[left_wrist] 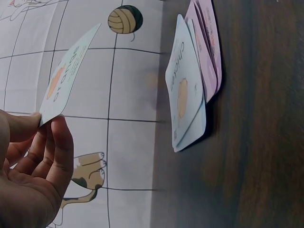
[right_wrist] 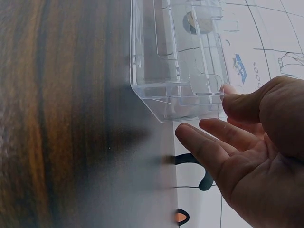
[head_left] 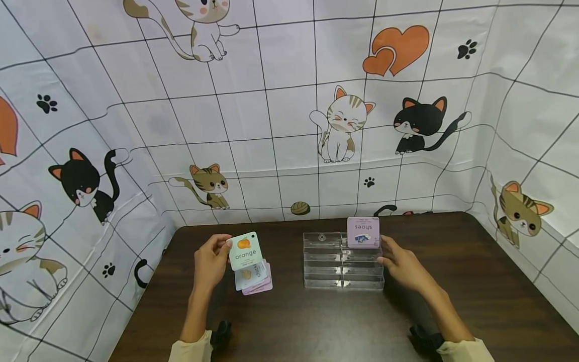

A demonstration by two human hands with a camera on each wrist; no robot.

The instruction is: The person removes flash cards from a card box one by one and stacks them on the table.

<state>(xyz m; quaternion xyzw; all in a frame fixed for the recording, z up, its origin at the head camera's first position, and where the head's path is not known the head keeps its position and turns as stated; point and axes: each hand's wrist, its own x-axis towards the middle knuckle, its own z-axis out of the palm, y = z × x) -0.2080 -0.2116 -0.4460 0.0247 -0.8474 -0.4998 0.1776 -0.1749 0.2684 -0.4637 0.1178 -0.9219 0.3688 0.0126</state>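
My left hand (head_left: 210, 262) pinches a pale green flash card (head_left: 244, 257) by its corner, held above the table; it shows an orange and the word "orange". Below it lies a loose pile: a pale blue card (left_wrist: 184, 90) reading "chicken" on top, pinkish-purple cards (left_wrist: 207, 52) beneath. To the right, a clear plastic tiered card holder (head_left: 323, 271) stands on the table. A purple "shoes" card (head_left: 364, 233) stands upright in its back right slot, upside down from my side. Beside that corner is my right hand (head_left: 404, 266), fingers loosely extended, thumb at the holder's upper edge by the card.
The dark wood table (head_left: 289, 322) meets a white cloth backdrop (head_left: 289, 115) with grid lines and printed cats at its back and sides. Black straps (head_left: 221, 333) sit near both wrists.
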